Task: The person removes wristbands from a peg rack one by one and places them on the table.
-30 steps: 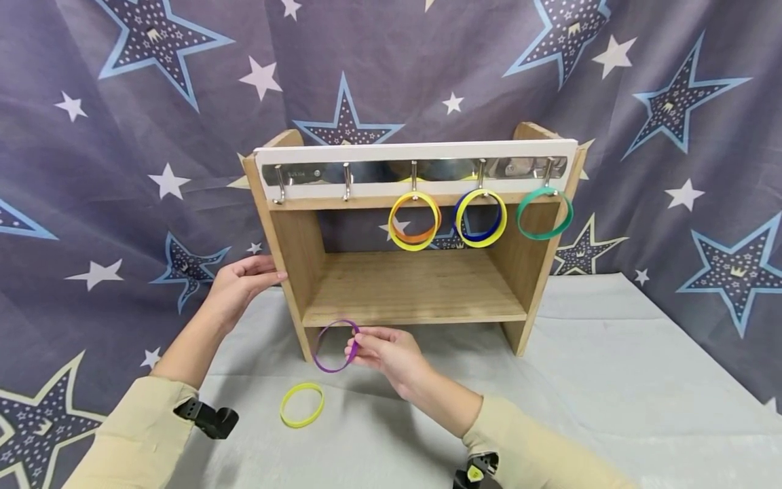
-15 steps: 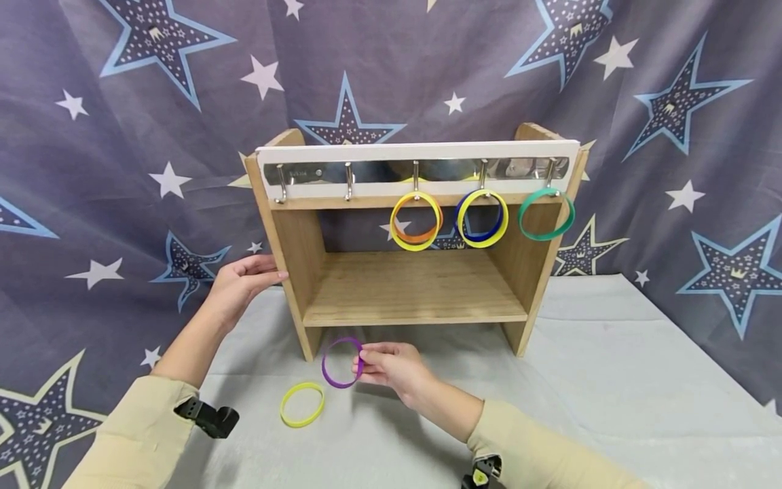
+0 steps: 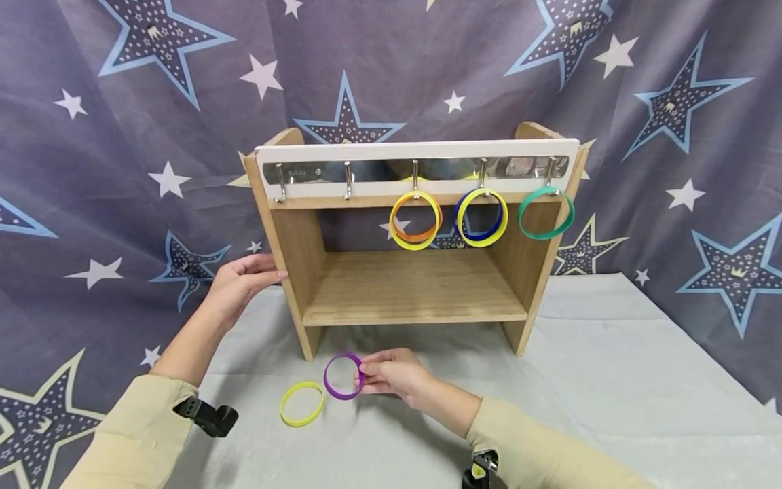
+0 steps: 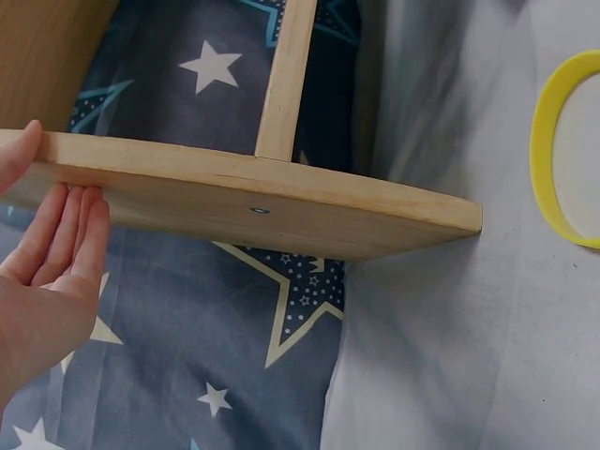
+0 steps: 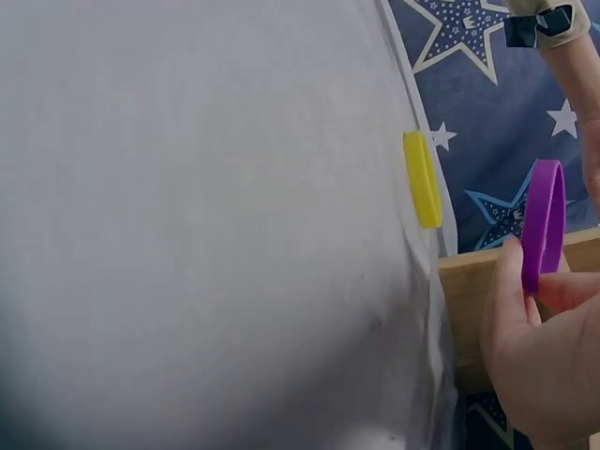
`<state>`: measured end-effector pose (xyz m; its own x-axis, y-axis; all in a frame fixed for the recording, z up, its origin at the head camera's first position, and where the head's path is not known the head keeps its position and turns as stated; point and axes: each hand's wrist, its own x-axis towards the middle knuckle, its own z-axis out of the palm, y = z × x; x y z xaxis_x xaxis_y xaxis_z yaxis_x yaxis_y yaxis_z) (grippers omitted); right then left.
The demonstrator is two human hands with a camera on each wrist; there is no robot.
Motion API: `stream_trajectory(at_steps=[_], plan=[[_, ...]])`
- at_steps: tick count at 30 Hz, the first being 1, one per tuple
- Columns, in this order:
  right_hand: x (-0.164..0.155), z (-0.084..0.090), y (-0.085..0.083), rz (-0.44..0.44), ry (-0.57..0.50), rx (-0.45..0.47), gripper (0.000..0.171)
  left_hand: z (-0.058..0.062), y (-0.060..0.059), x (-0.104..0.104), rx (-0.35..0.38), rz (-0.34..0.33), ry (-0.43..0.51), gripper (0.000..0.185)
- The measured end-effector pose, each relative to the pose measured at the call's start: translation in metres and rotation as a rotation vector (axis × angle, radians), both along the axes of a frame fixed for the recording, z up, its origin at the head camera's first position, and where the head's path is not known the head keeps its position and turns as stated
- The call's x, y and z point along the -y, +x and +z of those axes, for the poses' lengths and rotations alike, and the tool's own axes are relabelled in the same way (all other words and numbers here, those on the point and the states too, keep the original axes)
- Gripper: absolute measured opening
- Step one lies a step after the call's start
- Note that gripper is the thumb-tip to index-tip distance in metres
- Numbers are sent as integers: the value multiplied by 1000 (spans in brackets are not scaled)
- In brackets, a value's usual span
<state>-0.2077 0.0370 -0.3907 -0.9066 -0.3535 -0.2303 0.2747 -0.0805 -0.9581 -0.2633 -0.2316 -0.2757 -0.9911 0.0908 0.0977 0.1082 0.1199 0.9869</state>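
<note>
A purple ring band point(image 3: 344, 375) is pinched at its right side between the thumb and fingers of my right hand point(image 3: 397, 377), in front of the wooden shelf. The right wrist view shows the purple band standing up from the fingertips. A yellow ring band point(image 3: 302, 404) lies on the cloth just left of it, apart from it. My left hand point(image 3: 241, 285) rests against the left side panel point(image 4: 234, 192) of the shelf, its fingers fairly straight on the outer face and the thumb at the front edge.
The wooden shelf point(image 3: 415, 285) carries a hook rail point(image 3: 385, 170). Yellow and orange bands point(image 3: 397, 241) hang on its middle hook, yellow and blue bands point(image 3: 501, 227) on the one to the right, a green band point(image 3: 571, 217) on the far right hook. The two left hooks are bare.
My right hand has lowered the purple band from the shelf's lower front toward the cloth, beside the yellow band. The left hand has stayed in place.
</note>
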Motion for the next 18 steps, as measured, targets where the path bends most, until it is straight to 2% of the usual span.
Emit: stream_trajectory(at_steps=[3,9,18], plan=[[-1,-3,-2,19,54,-33,24,0,0,0,-3,0,-5,23],[0,-8,-6,39,174,-118,22,2,0,0,8,6,-42,42],[2,-13,-11,66,209,-116,18,1,1,0,3,0,-20,41]])
